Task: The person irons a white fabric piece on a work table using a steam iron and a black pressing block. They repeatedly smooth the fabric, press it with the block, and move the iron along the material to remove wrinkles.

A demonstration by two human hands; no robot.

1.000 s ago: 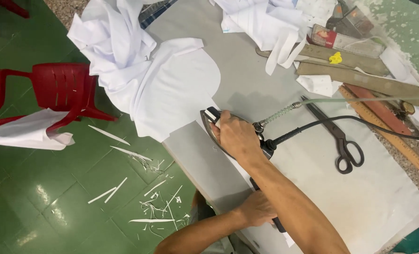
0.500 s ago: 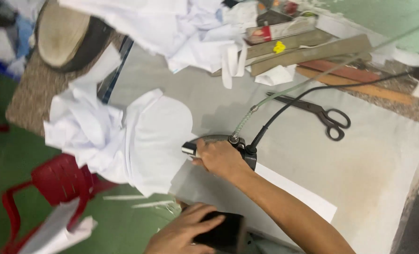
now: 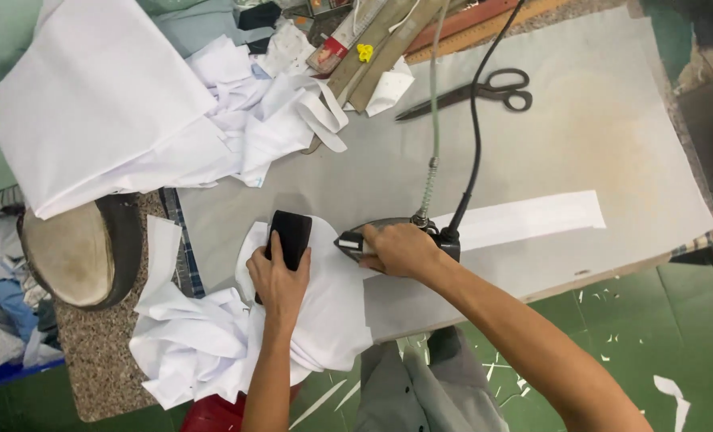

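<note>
My right hand (image 3: pixel 403 250) grips the handle of a steam iron (image 3: pixel 356 240) that rests on the grey ironing table (image 3: pixel 596 136), its tip pointing left onto a white garment (image 3: pixel 324 320). A black cord and a metal hose (image 3: pixel 430 172) rise from the iron's back. My left hand (image 3: pixel 279 280) presses a black rectangular pad (image 3: pixel 290 236) down on the same white garment, just left of the iron's tip. A long white fabric strip (image 3: pixel 532 218) lies on the table to the right of the iron.
Black scissors (image 3: pixel 484 90) lie at the table's far side beside wooden rulers (image 3: pixel 388 44). White fabric is heaped at the upper left (image 3: pixel 100 112) and hangs off the near edge (image 3: pixel 188 352). A padded pressing form (image 3: pixel 76 252) sits left. Green floor with white scraps (image 3: pixel 668 392) lies below.
The view has swung so the table fills the frame. My left hand rose from the table's near edge with the black pad and now presses it on the white garment. The iron stays in my right hand.
</note>
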